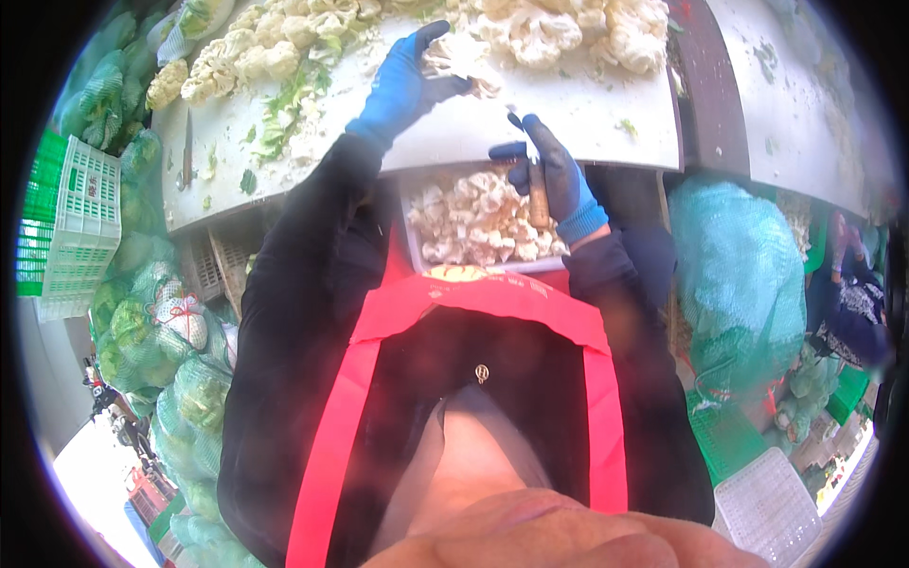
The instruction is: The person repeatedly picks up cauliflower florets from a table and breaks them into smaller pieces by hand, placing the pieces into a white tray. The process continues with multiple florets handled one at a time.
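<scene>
My left hand (408, 89), in a blue glove with dark fingers, holds a piece of cauliflower (465, 60) above the white tabletop (440, 142). A knife with a wooden handle (539, 195) is in my gloved right hand (554, 170), its handle pointing down toward me. Most of the blade is hard to make out; a small bright part shows near the thumb. Below the right hand, against the red apron (398, 312), a pale crate (490, 267) holds cut cauliflower florets (472, 220).
Cauliflower heads (547, 32) are heaped along the table's far side. Leaf scraps (284, 113) and another knife (187, 153) lie at left. Green mesh sacks (128, 319) and plastic crates (89, 220) stand on the left; a large mesh sack (735, 284) is on the right. Another person (852, 305) is at far right.
</scene>
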A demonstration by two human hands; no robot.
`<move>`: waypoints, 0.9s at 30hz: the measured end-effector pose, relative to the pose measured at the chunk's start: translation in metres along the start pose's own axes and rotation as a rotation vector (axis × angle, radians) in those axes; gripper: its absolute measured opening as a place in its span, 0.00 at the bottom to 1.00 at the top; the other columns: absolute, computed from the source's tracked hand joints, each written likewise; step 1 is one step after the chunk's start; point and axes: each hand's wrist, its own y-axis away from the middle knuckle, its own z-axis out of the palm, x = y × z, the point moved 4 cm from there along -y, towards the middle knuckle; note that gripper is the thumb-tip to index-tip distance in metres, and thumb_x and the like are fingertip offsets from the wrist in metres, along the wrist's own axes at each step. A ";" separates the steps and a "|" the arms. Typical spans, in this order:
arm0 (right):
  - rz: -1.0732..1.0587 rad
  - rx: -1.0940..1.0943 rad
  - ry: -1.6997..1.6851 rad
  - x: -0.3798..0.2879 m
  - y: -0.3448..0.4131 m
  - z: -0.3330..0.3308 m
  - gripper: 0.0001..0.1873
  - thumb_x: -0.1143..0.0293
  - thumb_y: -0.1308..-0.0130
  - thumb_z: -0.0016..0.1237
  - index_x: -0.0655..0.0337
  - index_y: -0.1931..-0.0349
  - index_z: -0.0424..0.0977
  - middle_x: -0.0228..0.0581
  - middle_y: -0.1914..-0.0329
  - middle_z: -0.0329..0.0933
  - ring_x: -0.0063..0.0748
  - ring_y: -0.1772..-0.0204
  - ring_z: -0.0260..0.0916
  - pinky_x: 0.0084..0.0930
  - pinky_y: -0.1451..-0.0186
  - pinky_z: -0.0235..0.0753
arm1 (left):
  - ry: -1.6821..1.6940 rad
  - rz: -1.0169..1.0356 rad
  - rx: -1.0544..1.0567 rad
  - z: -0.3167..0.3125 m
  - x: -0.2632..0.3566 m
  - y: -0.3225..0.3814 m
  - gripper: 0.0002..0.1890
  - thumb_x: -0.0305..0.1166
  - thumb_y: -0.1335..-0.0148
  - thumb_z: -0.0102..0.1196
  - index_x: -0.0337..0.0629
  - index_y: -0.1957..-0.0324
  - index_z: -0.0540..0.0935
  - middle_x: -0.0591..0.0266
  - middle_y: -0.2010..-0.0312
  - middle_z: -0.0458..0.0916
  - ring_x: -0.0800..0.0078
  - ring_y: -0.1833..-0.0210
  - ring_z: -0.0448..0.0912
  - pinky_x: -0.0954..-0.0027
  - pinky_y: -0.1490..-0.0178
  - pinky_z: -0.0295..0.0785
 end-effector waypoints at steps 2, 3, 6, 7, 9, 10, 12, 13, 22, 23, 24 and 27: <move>-0.031 -0.043 0.029 -0.003 0.009 0.007 0.31 0.42 0.22 0.50 0.61 0.36 0.74 0.40 0.62 0.83 0.20 0.73 0.73 0.17 0.69 0.75 | 0.093 0.038 -0.034 0.021 0.026 0.045 0.50 0.20 0.47 0.78 0.42 0.23 0.66 0.55 0.34 0.75 0.69 0.35 0.76 0.68 0.33 0.76; -0.049 -0.090 0.050 -0.004 0.015 0.012 0.30 0.43 0.23 0.50 0.62 0.39 0.76 0.39 0.64 0.82 0.20 0.74 0.73 0.17 0.69 0.75 | 0.378 -0.122 -0.147 0.029 0.032 0.068 0.49 0.24 0.43 0.76 0.43 0.21 0.64 0.54 0.33 0.75 0.68 0.33 0.75 0.63 0.33 0.76; 0.007 -0.063 0.156 -0.002 0.039 0.015 0.25 0.48 0.23 0.53 0.66 0.47 0.78 0.39 0.66 0.81 0.22 0.72 0.76 0.20 0.69 0.77 | 0.740 -0.393 -0.174 0.029 0.045 0.117 0.44 0.36 0.32 0.70 0.47 0.19 0.60 0.55 0.33 0.74 0.66 0.32 0.75 0.56 0.35 0.78; 0.069 -0.036 0.217 0.001 0.046 0.014 0.24 0.50 0.24 0.54 0.66 0.47 0.78 0.39 0.66 0.82 0.22 0.72 0.77 0.20 0.69 0.77 | 0.888 -0.452 -0.229 0.026 0.045 0.125 0.43 0.39 0.30 0.68 0.47 0.19 0.59 0.56 0.33 0.75 0.66 0.33 0.76 0.56 0.37 0.79; 0.073 -0.103 0.315 0.008 0.051 0.020 0.24 0.50 0.24 0.54 0.65 0.46 0.78 0.40 0.65 0.81 0.23 0.72 0.75 0.22 0.70 0.76 | 0.811 -0.506 -0.284 0.029 0.039 0.144 0.42 0.47 0.27 0.64 0.47 0.19 0.60 0.61 0.34 0.75 0.68 0.34 0.77 0.61 0.41 0.80; 0.064 -0.088 0.325 0.014 0.052 0.021 0.24 0.51 0.24 0.54 0.65 0.45 0.78 0.39 0.65 0.81 0.24 0.72 0.75 0.22 0.70 0.76 | 0.713 -0.541 -0.311 0.032 0.031 0.151 0.40 0.48 0.28 0.64 0.46 0.21 0.63 0.61 0.34 0.76 0.70 0.35 0.78 0.62 0.41 0.80; 0.043 -0.068 0.292 0.026 0.052 0.020 0.23 0.55 0.26 0.58 0.66 0.44 0.78 0.38 0.65 0.80 0.24 0.72 0.76 0.24 0.71 0.78 | 0.574 -0.572 -0.321 0.042 0.014 0.160 0.38 0.49 0.31 0.68 0.43 0.26 0.70 0.61 0.38 0.80 0.73 0.43 0.82 0.68 0.45 0.81; 0.086 0.021 0.351 0.035 0.051 0.016 0.23 0.55 0.27 0.59 0.66 0.45 0.78 0.38 0.65 0.80 0.24 0.70 0.77 0.24 0.70 0.78 | 0.432 -0.527 -0.244 0.044 0.005 0.162 0.39 0.48 0.32 0.70 0.42 0.26 0.70 0.61 0.41 0.82 0.73 0.45 0.83 0.69 0.46 0.81; 0.083 0.266 0.847 0.042 0.059 0.001 0.35 0.48 0.30 0.62 0.54 0.28 0.73 0.37 0.62 0.79 0.25 0.67 0.75 0.25 0.69 0.77 | 0.427 -0.554 -0.234 0.037 -0.012 0.160 0.44 0.48 0.35 0.72 0.40 0.24 0.68 0.58 0.49 0.85 0.73 0.54 0.84 0.71 0.51 0.81; 0.104 0.245 0.713 0.039 0.058 0.006 0.35 0.49 0.28 0.61 0.53 0.26 0.71 0.34 0.63 0.77 0.22 0.71 0.70 0.22 0.71 0.74 | 0.453 -0.512 -0.315 0.037 -0.006 0.159 0.43 0.49 0.34 0.71 0.40 0.24 0.68 0.58 0.50 0.85 0.73 0.54 0.84 0.72 0.51 0.80; 0.071 0.140 0.577 0.032 0.053 0.012 0.38 0.50 0.28 0.60 0.53 0.22 0.66 0.34 0.63 0.76 0.21 0.70 0.70 0.22 0.71 0.74 | 0.480 -0.531 -0.357 0.042 -0.003 0.160 0.41 0.49 0.33 0.69 0.41 0.24 0.69 0.61 0.50 0.85 0.75 0.54 0.82 0.73 0.52 0.79; 0.092 0.075 0.517 0.025 0.035 0.027 0.32 0.56 0.28 0.60 0.60 0.28 0.72 0.33 0.65 0.75 0.20 0.71 0.71 0.21 0.71 0.74 | 0.530 -0.477 -0.305 0.046 0.003 0.160 0.40 0.50 0.32 0.69 0.41 0.25 0.70 0.62 0.49 0.84 0.76 0.54 0.81 0.73 0.52 0.79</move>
